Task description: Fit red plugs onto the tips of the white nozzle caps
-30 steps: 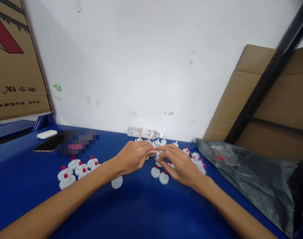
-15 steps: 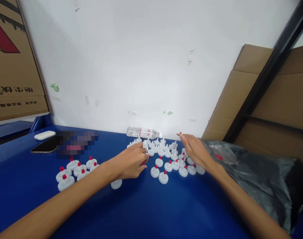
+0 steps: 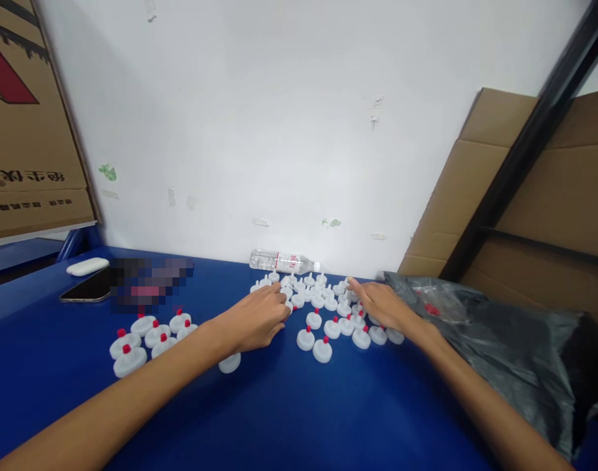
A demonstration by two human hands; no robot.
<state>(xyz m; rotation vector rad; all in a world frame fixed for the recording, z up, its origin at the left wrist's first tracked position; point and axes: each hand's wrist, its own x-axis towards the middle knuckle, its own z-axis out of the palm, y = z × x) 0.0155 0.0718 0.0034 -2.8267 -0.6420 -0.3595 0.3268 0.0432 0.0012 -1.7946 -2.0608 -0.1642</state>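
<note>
Seemingly, the work stands partway: red-tipped caps (image 3: 322,352) sit at lower left and right of centre, while bare caps (image 3: 317,301) without red crowd mid-frame on the blue tabletop (image 3: 299,412). They look like squat white discs, spouts up. The left hand (image 3: 258,319) curls in narrowly beside the bare caps; the right hand (image 3: 385,305) reaches over others, thumb out. Whether either holds anything, I cannot tell.
</note>
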